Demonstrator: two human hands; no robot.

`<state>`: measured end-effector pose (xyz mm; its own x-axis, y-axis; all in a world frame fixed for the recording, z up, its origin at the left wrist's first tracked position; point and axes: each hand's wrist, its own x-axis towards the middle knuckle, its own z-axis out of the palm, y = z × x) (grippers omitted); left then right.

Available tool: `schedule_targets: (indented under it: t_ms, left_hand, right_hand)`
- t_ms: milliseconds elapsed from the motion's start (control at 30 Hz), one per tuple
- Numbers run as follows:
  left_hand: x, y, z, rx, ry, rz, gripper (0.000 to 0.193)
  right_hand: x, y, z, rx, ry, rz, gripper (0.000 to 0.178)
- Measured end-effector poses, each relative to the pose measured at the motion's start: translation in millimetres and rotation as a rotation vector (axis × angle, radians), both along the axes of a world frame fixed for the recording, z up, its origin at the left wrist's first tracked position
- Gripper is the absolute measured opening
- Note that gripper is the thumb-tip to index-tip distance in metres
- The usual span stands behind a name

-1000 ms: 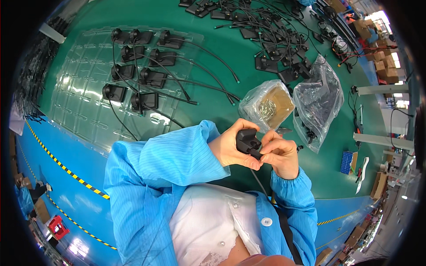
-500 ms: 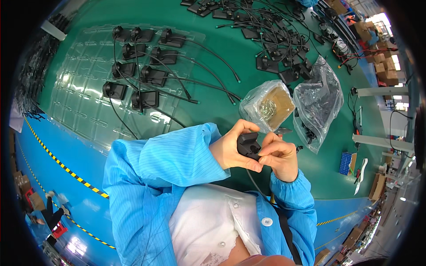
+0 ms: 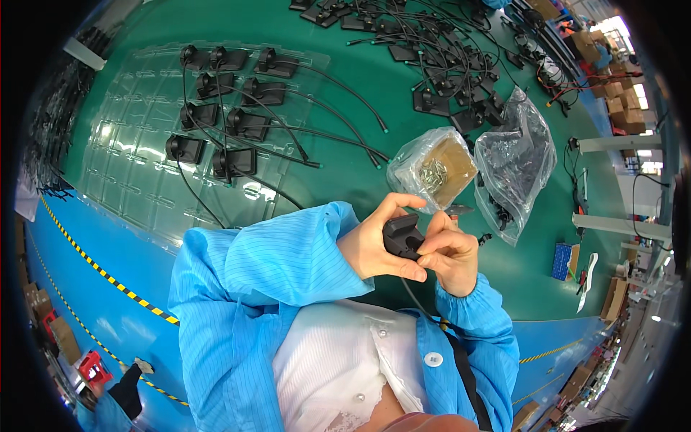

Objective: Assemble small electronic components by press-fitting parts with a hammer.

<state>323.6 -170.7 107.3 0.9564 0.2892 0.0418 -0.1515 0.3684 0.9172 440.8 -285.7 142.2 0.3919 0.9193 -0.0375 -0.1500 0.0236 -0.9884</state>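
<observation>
My left hand [image 3: 371,245] is wrapped round a small black plastic housing [image 3: 402,236] with a cable, thumb below it and fingers above. The housing has a rounded recess on its right side. At that side, the thumb and forefinger of my right hand [image 3: 453,255] are pinched together against it. Whatever the pinch holds, if anything, is hidden. A dark cable [image 3: 412,291] runs down from the housing toward my jacket. Just beyond my hands stands an open box lined with clear plastic [image 3: 452,189], with small metal screws [image 3: 434,174] inside.
At left, a clear plastic tray [image 3: 119,155] carries several black cabled units [image 3: 234,162]. More such units [image 3: 432,101] lie tangled at the back. A clear plastic bag [image 3: 515,165] with dark parts is right of the box. A blue box [image 3: 561,261] stands near the right edge.
My hands keep nearly the same grip, with the housing turned very slightly. On the floor at lower left, another person has moved nearer.
</observation>
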Motion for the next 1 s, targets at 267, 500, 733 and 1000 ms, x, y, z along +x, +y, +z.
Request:
schedule_targets:
  t_ms: [267, 500, 733, 1000]
  left_hand:
    - [0, -2, -6, -0.126, 0.005, -0.094, 0.091]
    - [5, -2, -6, -0.159, -0.01, -0.107, 0.093]
    - [7, -3, -8, -0.116, -0.028, -0.097, 0.095]
    - [10, 1, 11, -0.002, -0.043, -0.026, 0.098]
  right_hand:
    - [9, -3, 0, -0.04, 0.013, 0.114, 0.013]
    - [10, -9, -13, -0.046, 0.071, 0.087, 0.012]
    - [3, -8, -16, 0.009, 0.156, 0.062, 0.013]
    - [-2, -5, -17, 0.135, 0.206, -0.006, 0.014]
